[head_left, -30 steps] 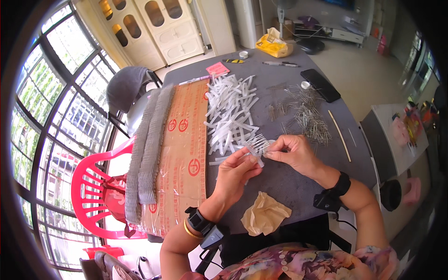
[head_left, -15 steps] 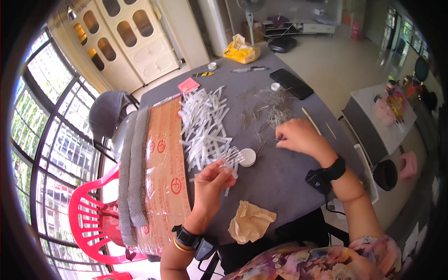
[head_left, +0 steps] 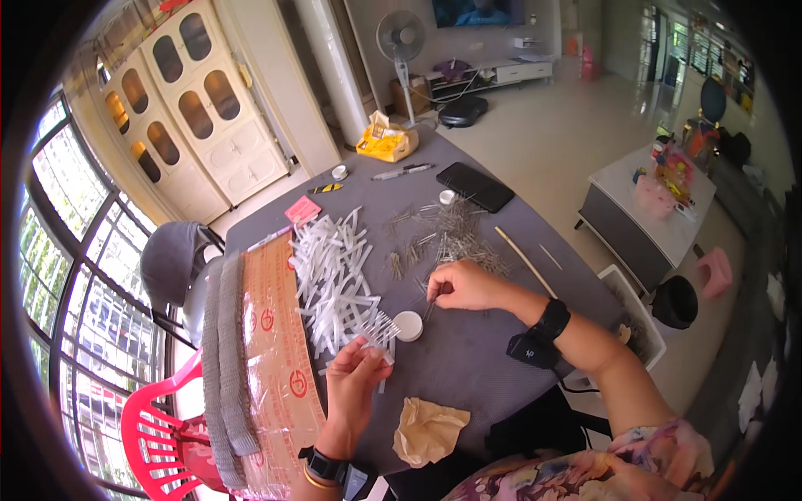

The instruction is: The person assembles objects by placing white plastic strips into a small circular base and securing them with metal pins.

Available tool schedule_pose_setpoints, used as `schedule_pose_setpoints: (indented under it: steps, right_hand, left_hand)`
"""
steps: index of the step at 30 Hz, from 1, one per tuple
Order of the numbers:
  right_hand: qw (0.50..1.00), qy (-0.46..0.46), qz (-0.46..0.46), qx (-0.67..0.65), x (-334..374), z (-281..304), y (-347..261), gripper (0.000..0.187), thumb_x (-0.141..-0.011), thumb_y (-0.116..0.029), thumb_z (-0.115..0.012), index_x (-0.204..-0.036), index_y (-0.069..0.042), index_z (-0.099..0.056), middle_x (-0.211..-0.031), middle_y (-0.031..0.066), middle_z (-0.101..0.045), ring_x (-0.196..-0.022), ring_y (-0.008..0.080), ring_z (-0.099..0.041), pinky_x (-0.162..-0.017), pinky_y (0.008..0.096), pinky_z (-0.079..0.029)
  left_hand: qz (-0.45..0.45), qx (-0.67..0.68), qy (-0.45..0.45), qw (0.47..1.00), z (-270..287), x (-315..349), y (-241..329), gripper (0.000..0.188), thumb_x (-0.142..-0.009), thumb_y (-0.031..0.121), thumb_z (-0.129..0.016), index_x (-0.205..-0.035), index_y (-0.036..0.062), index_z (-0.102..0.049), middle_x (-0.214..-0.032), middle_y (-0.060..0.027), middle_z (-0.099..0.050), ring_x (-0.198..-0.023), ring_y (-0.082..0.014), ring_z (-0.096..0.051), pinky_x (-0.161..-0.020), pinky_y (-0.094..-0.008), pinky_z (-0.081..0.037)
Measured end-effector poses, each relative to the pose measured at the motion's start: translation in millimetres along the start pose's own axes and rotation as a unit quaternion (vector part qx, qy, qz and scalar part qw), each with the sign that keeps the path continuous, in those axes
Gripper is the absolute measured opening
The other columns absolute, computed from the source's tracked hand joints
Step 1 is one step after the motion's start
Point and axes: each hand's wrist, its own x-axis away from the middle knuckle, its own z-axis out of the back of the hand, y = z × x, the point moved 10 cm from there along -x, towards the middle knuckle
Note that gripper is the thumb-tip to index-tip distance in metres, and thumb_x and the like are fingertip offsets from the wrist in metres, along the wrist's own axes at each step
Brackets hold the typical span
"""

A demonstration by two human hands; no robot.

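Observation:
My left hand pinches a clear-white strip from which a row of thin metal pins fans upward. It hovers at the near end of a heap of white paper-like strips. Beside the pins sits a round white lid. To the right of that lid, my right hand is closed, thumb and fingertips together, low over the table. A few thin pins show just under its fingertips; whether they are gripped or lying there I cannot tell. Beyond it spreads a pile of loose metal pins.
Crumpled brown paper lies near me on the grey table. A taped cardboard box stands along the left. Farther back are a black phone, pens and a yellow bag. A thin stick lies at right.
My view has tilted upward, so the table sits lower in it. My right hand has moved left, closer to the white lid. My left hand still holds the strip with pins.

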Motion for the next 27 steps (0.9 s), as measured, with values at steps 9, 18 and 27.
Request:
schedule_pose_setpoints:
  steps: [9, 18, 27]
  right_hand:
    - [0.998, -0.058, 0.029, 0.013, -7, -10, -5, 0.025, -0.064, -0.002, -0.062, -0.089, -0.002, -0.06, -0.083, 0.0079, -0.06, -0.064, 0.0139, -0.058, -0.059, 0.0273, -0.047]
    - [0.974, -0.132, 0.093, 0.161, -4, -29, -23, 0.015, -0.071, -0.01, -0.065, -0.078, -0.002, -0.054, -0.081, 0.0091, -0.053, -0.078, 0.0255, -0.055, -0.068, 0.0336, -0.044]
    - [0.95, -0.01, 0.111, 0.292, 4, -7, -40, 0.009, -0.073, -0.007, -0.058, -0.077, -0.005, -0.05, -0.077, 0.0103, -0.052, -0.076, 0.0288, -0.054, -0.068, 0.0375, -0.043]
  left_hand:
    - [0.02, 0.009, -0.019, 1.0, -1, -3, -3, 0.029, -0.08, 0.0, -0.057, -0.109, 0.004, -0.052, -0.087, -0.0074, -0.061, -0.076, -0.0155, -0.061, -0.068, -0.0258, -0.052]
    - [0.031, 0.028, -0.025, 0.999, -3, -5, -4, 0.029, -0.08, -0.002, -0.056, -0.108, 0.0051, -0.052, -0.087, -0.0067, -0.06, -0.075, -0.015, -0.061, -0.065, -0.0236, -0.053]
    - [0.027, 0.046, -0.041, 0.998, -1, -6, -4, 0.034, -0.08, 0.006, -0.061, -0.113, 0.0056, -0.05, -0.086, -0.006, -0.06, -0.074, -0.0135, -0.059, -0.067, -0.025, -0.052]
